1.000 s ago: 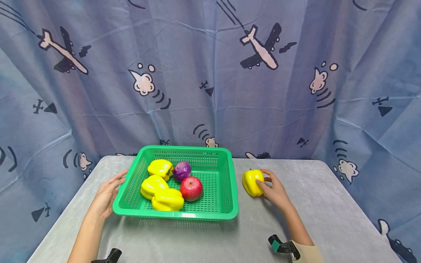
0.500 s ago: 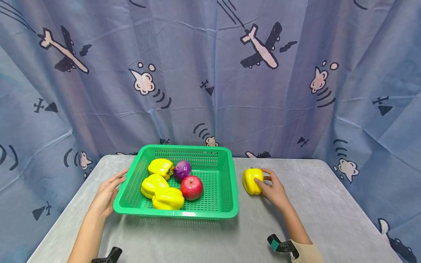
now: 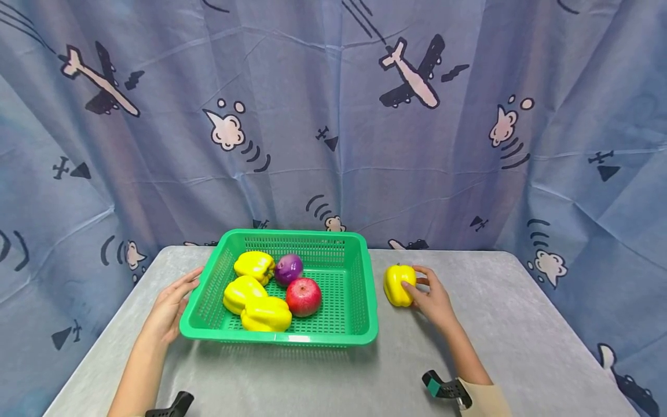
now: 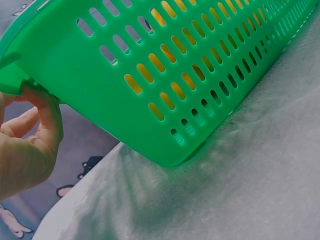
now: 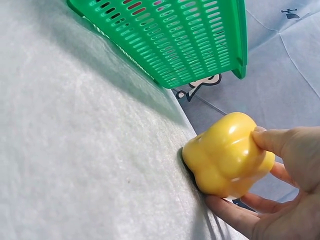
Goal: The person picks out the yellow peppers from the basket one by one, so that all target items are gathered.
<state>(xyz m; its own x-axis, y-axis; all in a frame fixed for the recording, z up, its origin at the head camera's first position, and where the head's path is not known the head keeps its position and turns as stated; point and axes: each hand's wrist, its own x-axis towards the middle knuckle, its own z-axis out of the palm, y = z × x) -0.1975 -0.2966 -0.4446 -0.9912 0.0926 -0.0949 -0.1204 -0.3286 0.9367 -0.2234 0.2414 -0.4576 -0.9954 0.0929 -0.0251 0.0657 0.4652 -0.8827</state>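
Note:
A green plastic basket (image 3: 333, 339) stands on the grey table, holding three yellow bell peppers (image 3: 266, 314), a purple onion (image 3: 288, 270) and a red round fruit (image 3: 303, 297), perhaps a pomegranate or apple. My left hand (image 3: 169, 310) holds the basket's left side, its fingertips at the rim; the left wrist view shows a bent digit tucked under the rim. To the right of the basket, my right hand (image 3: 435, 301) grips another yellow bell pepper (image 5: 227, 152) from its right side, thumb on the near face and fingers behind and beneath. This pepper stands upright, apparently on the table.
The grey table (image 3: 333, 382) extends in front of the basket and to the right of the right hand. A blue curtain (image 3: 292, 191) printed with planes hangs right behind the table's far edge. Black straps (image 3: 448, 388) sit at both wrists.
Almost nothing differs. The right hand and its pepper sit very slightly farther up in the view; the left hand and the basket keep their places.

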